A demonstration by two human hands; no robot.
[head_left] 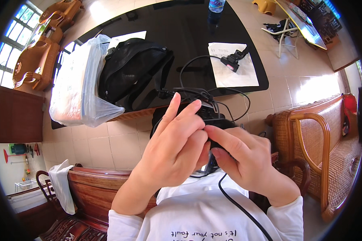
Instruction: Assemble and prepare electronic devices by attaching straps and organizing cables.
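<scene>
My left hand [179, 142] is raised in front of my chest, two fingers stretched up and the others curled in against the right fingertips. My right hand [245, 154] pinches with thumb and forefinger at the same spot. Between and behind the hands shows a black object [224, 123], mostly hidden, so its kind does not show. Thin black cables [203, 94] lie bunched just beyond the left fingertips at the table edge. A thicker black cable [241, 209] runs down over my white shirt. What exactly the fingertips grip is covered by them.
A glossy black table [189, 36] stands ahead. On it are a filled clear plastic bag [78, 86], a black backpack [128, 72], a white paper sheet [245, 76] under a small black strapped device [234, 60], and a bottle [216, 5]. A wicker sofa [313, 136] stands at right.
</scene>
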